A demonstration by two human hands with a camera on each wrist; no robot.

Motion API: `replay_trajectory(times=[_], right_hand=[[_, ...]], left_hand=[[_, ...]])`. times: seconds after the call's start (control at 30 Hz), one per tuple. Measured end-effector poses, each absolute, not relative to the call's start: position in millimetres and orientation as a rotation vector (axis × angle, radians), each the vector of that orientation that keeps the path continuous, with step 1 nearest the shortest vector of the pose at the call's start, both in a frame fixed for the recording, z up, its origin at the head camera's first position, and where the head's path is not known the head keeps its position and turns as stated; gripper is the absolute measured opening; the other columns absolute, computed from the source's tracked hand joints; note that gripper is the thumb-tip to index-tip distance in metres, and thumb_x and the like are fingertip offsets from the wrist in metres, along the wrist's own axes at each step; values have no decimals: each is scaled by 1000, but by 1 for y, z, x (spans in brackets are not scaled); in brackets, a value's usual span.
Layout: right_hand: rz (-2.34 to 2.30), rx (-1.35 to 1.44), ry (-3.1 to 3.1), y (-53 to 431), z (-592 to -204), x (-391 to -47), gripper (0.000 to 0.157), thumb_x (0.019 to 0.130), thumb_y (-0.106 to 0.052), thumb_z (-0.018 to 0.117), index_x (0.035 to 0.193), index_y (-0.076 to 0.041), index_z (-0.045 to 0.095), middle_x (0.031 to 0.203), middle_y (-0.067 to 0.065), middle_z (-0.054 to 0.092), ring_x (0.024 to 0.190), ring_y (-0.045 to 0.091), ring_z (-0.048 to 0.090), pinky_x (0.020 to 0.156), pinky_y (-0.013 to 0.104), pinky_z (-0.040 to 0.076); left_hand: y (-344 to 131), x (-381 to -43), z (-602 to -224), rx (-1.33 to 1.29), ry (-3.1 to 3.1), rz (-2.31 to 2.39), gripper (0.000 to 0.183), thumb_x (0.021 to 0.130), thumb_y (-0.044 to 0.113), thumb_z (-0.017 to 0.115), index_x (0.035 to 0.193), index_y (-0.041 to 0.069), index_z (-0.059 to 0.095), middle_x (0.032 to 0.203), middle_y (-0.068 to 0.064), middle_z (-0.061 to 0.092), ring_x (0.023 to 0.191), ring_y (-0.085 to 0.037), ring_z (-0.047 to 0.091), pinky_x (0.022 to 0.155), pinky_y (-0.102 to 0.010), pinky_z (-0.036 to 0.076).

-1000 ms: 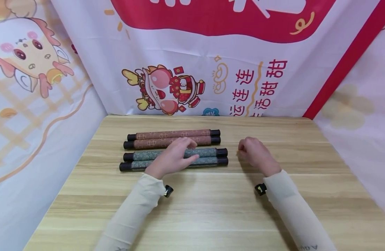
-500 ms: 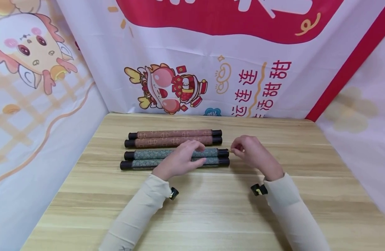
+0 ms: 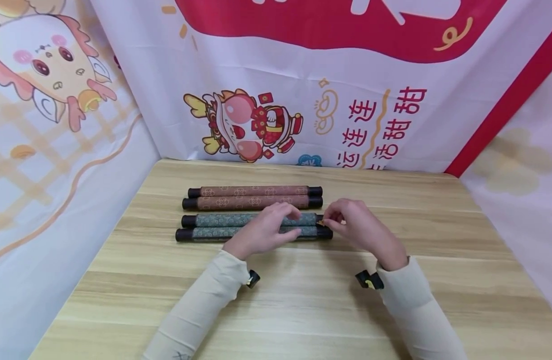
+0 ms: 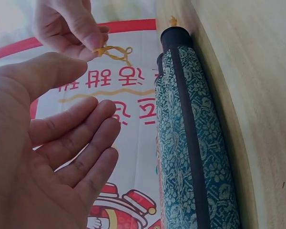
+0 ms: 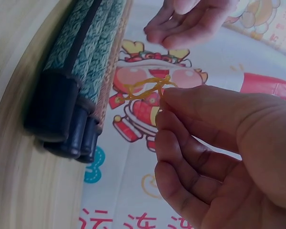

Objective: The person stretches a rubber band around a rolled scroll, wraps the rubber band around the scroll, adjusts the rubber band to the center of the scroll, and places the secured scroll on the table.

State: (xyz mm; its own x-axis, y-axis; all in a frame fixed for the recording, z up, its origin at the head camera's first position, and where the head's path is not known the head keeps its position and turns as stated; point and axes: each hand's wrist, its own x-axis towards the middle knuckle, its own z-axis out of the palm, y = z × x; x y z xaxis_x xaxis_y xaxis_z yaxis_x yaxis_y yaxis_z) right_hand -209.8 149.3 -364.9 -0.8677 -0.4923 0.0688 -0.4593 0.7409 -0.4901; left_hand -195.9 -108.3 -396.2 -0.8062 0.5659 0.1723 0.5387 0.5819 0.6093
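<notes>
Two green patterned scroll rolls (image 3: 222,220) with black end knobs lie side by side on the wooden table (image 3: 303,300). Above them my left hand (image 3: 264,231) hovers with its fingers loosely bent and nothing in it. Thumb and index finger of my right hand (image 3: 361,226) pinch a thin yellow rubber band (image 5: 145,89), which hangs in a twisted loop off the fingertips. In the head view that hand overlaps the right knobs of the green rolls. From the left wrist, the band (image 4: 115,52) shows beyond my left thumb.
Behind the green rolls lie two brown patterned scroll rolls (image 3: 249,202), also with black knobs. At the near roll's far knob in the left wrist view is a small yellow bit (image 4: 173,21). A printed cloth (image 3: 159,75) hangs along the table's back edge.
My right hand has moved left from beside the rolls to over their right knobs, and the yellow band now shows at its fingertips. My left hand has shifted slightly right.
</notes>
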Motion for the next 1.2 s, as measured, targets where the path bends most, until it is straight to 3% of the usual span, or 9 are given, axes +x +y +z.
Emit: replay_trajectory(times=[0.37, 0.63, 0.87, 1.03, 1.2], right_hand=[[-788, -859, 2833, 139, -365, -199, 4, 98, -15, 77, 95, -12, 77, 89, -2, 72, 79, 9, 64, 72, 27, 57], [-815, -953, 2789, 132, -366, -193, 4, 98, -14, 77, 98, -10, 78, 90, -3, 72, 79, 7, 64, 73, 25, 57], [-820, -954, 2781, 131, -364, -192, 5, 98, -15, 76, 98, -10, 77, 91, -3, 71, 80, 8, 64, 72, 24, 56], [-812, -941, 2798, 133, -362, -191, 6, 99, -15, 76, 96, -10, 76, 91, -2, 71, 81, 7, 64, 73, 26, 57], [-811, -927, 2803, 136, -361, -192, 5, 98, -12, 75, 97, -7, 76, 91, -1, 71, 82, 9, 65, 76, 31, 60]], left_hand=[[-101, -195, -400, 1003, 2748, 1028, 30, 102, 23, 71, 127, 7, 68, 124, -5, 71, 121, -20, 66, 108, -42, 54], [-98, -194, -402, 1078, 2737, 1019, 25, 104, 29, 70, 124, 14, 70, 123, -1, 71, 119, -16, 66, 104, -39, 55], [-95, -195, -400, 1179, 2708, 1038, 8, 106, 25, 67, 109, 18, 70, 109, 4, 72, 103, -11, 67, 94, -40, 58], [-99, -195, -399, 1171, 2743, 1029, 9, 107, 26, 64, 104, 19, 69, 103, 7, 70, 98, -6, 65, 90, -34, 57], [-108, -198, -397, 1100, 2764, 1092, 9, 107, 22, 63, 103, 15, 69, 102, 5, 70, 98, -9, 65, 92, -41, 59]])
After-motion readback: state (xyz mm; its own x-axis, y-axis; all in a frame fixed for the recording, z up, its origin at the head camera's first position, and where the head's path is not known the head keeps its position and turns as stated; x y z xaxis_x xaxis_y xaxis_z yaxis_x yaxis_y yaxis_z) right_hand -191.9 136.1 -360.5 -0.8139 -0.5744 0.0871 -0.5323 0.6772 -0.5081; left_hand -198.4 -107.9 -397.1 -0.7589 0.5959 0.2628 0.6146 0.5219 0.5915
